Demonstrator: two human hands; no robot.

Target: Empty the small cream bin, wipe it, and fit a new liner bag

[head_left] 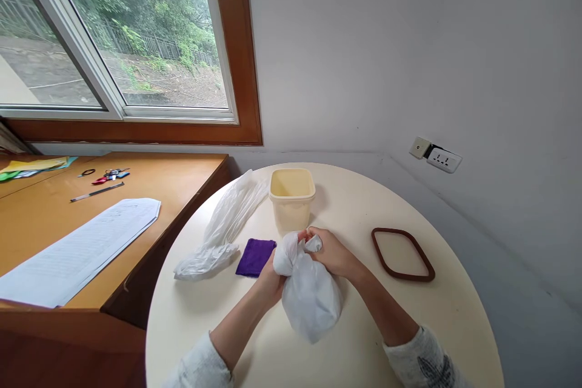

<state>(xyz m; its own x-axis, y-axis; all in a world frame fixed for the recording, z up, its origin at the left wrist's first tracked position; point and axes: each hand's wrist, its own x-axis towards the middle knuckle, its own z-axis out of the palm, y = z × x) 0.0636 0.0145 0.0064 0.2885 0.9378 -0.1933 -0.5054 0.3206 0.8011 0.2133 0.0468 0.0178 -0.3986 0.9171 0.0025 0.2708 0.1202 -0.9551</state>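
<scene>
A white plastic bag (pixel 311 300), bunched and twisted at its neck, is between my two hands over the round table. My left hand (pixel 271 279) is closed around the gathered part on its left side; the bag hides some of the fingers. On the other side my right hand (pixel 331 250) pinches the twisted top of the bag. What the bag holds, if anything, cannot be seen. Just beyond my hands stands a cream plastic bin (pixel 293 209) with its top open. A folded purple cloth (pixel 255 257) lies beside my left hand.
Another crumpled white plastic bag (pixel 227 224) lies on the left of the round table (pixel 364 339). At the right is a brown rounded frame (pixel 404 254). A wooden desk (pixel 182 176) at the left bears papers (pixel 86 248), a pen (pixel 97 192) and keys (pixel 111 176).
</scene>
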